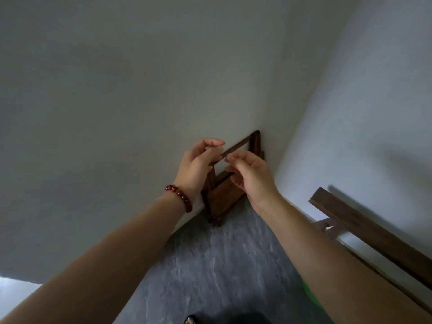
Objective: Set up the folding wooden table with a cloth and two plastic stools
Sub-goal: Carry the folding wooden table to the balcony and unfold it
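Though folded flat, propped upright in the wall corner at frame centre for stowage: folding wooden table (pixel 224 199). Left hand (pixel 198 164) and right hand (pixel 252 176) half-curled around its top rail, likely to lift it out. Blurred, so can't tell if gripping. Count: one table, two hands, one bead bracelet (pixel 180 197), one dark wooden frame (pixel 374 232) lower right. Zero cloth, zero stools in view.

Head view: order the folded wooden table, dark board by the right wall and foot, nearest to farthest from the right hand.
From the right hand:
1. Folded wooden table, in the corner, at its fingertips.
2. Dark board, along the right wall.
3. Foot, bottom edge.
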`<state>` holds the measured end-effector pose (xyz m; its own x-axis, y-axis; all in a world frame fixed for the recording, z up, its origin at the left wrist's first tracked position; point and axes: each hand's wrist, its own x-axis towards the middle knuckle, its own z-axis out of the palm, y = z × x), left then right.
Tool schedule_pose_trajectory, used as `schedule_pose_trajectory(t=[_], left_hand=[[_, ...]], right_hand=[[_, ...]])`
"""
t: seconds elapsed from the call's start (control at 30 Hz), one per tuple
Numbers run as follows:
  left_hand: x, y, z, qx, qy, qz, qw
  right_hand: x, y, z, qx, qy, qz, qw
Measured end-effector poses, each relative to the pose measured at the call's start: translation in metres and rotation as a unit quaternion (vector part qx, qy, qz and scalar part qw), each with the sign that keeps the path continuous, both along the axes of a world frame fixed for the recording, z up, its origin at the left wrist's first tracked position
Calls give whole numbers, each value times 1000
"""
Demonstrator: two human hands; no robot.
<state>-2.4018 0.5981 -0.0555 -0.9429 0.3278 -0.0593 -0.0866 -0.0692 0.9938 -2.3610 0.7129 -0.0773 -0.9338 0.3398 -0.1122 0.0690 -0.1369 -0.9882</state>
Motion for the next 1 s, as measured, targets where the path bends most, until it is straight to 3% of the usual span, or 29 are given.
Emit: schedule_pose_trajectory(t=[0.67,1.0], left_hand=[[-141,242,-21,32,-66,10,997],[-181,280,-42,22,-90,65,994]], right_hand=[[-137,234,-20,19,-9,-17,1000],[-191,289,-42,5,-35,12,999]])
